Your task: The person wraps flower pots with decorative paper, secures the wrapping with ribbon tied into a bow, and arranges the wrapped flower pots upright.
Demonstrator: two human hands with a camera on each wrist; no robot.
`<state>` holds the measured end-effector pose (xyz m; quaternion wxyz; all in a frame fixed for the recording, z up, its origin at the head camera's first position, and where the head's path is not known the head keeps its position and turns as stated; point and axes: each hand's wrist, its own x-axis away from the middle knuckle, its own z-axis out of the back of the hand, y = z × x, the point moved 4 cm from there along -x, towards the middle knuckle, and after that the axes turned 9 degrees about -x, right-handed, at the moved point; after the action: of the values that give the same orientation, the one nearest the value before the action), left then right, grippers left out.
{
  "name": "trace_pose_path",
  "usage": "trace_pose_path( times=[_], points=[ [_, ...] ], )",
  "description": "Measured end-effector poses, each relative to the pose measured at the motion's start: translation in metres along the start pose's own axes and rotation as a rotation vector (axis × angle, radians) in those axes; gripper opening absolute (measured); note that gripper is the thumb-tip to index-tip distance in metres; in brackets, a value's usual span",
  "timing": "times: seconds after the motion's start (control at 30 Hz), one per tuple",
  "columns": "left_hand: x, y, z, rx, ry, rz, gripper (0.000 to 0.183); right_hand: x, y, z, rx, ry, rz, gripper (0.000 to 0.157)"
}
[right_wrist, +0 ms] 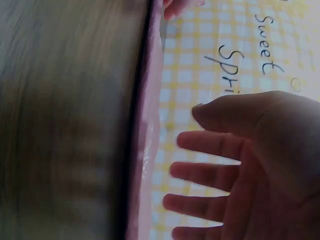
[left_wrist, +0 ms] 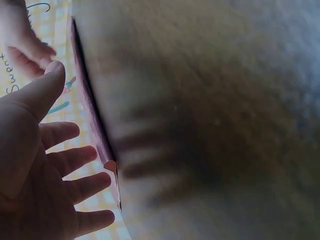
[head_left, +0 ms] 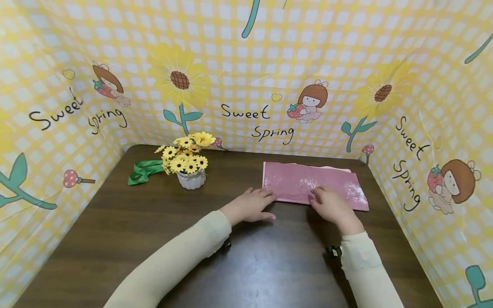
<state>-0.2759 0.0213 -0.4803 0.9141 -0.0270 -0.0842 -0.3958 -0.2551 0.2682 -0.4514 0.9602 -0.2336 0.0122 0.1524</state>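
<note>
A flat, folded pink sheet [head_left: 285, 175] with glossy white patches lies toward the back right of the table; whether it is paper or a bag I cannot tell. My left hand [head_left: 249, 206] is at its front left corner, fingers spread and fairly straight in the left wrist view. Over its front edge is my right hand [head_left: 334, 207]. From the right wrist, that hand [right_wrist: 260, 155] shows straight, parted fingers and nothing held. Contact between the fingertips and the sheet is hard to make out. The sheet's edge [left_wrist: 92, 115] looks thin and slightly raised from the left wrist.
A small white pot [head_left: 191, 179] of yellow artificial flowers [head_left: 186, 156] stands at the back left. Beside it lies a loose green ribbon [head_left: 144, 171]. Yellow checked cloth [head_left: 239, 77] walls the brown table [head_left: 127, 226] at the back and both sides.
</note>
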Motion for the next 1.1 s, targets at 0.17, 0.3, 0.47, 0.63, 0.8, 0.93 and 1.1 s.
trace_pose_path(
  times=[0.17,0.3,0.47,0.63,0.8,0.93,1.1],
  points=[
    [0.002,-0.003,0.000,0.004,-0.004,0.016,0.077,0.001,0.006,-0.005,0.033,-0.064,-0.018,0.020],
    [0.003,-0.003,0.001,-0.017,0.007,0.021,0.077,0.001,0.004,-0.009,0.040,-0.113,-0.010,0.022],
    [0.001,0.003,0.003,-0.040,0.036,0.015,0.076,0.002,-0.006,-0.016,0.070,-0.110,0.028,0.024],
    [-0.005,0.014,0.005,-0.099,0.084,0.014,0.074,0.001,-0.024,-0.024,0.109,-0.140,0.028,0.029],
    [-0.012,0.028,0.007,-0.143,0.109,-0.040,0.070,0.002,-0.034,-0.029,0.138,-0.178,-0.002,0.033],
    [-0.016,0.035,0.006,-0.151,0.095,-0.016,0.066,0.004,-0.040,-0.032,0.143,-0.186,0.024,0.033],
    [-0.017,0.035,0.002,-0.176,0.083,0.026,0.059,0.007,-0.049,-0.037,0.145,-0.177,0.067,0.029]
  ],
)
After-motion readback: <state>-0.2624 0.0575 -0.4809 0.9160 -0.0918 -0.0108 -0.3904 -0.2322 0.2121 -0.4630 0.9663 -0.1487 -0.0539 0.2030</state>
